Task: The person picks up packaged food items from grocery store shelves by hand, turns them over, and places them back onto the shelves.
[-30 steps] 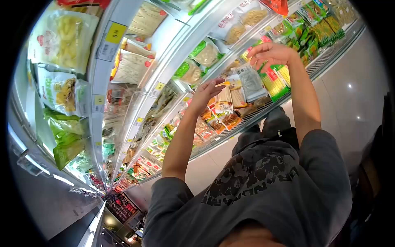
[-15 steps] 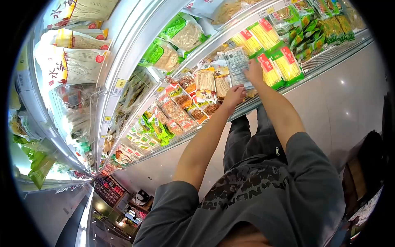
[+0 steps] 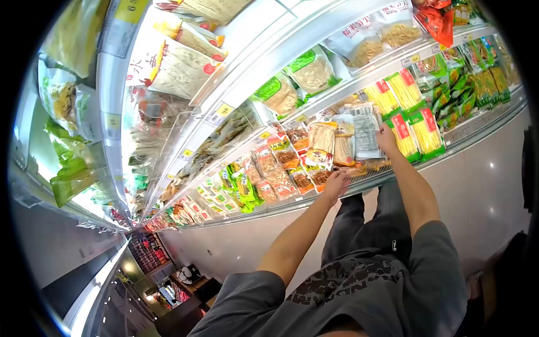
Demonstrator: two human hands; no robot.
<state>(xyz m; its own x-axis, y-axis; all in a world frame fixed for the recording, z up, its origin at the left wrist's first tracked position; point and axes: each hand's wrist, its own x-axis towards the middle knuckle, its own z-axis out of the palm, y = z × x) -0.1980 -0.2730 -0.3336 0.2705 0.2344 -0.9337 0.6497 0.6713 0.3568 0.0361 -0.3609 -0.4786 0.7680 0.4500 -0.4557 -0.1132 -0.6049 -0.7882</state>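
At front rail (image 3: 415,168) of shelf: left hand (image 3: 336,184), fingers curled, blurred; cannot tell whether together or apart. Slightly farther in: right hand (image 3: 387,140), fingers against right edge of grey packet (image 3: 366,130), cannot tell whether clamped. Lying among packs, printed face up, long axis roughly crosswise to rail, one short end toward body. Just left: pale packs (image 3: 321,144). Right: red-labelled packs (image 3: 425,132). Beyond: green-cornered bags (image 3: 312,70).

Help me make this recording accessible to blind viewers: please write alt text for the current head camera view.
A person's right hand touches a flat grey packet on a low store shelf; their left hand is near its front edge. Packaged foods surround the packet, with yellow-filled, red-labelled packs to its right.
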